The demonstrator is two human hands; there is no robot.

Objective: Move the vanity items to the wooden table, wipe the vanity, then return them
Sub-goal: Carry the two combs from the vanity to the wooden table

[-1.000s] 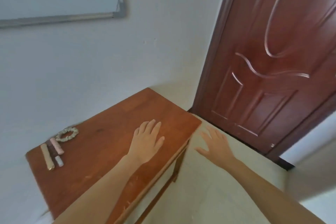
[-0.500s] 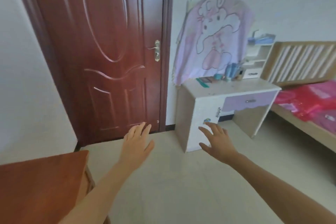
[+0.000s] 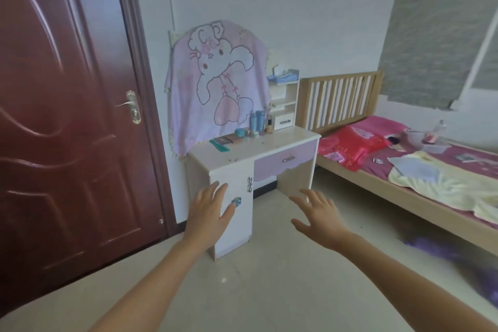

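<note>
Hands, two, left (image 3: 208,214) and right (image 3: 319,214), empty, fingers spread, one vanity (image 3: 242,156), two blue bottles (image 3: 257,120)

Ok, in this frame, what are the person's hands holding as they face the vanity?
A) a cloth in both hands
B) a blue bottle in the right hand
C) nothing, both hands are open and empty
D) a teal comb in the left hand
C: the left hand and right hand are spread open in the air with nothing in them, while the teal comb and blue bottles sit on the vanity.
</note>
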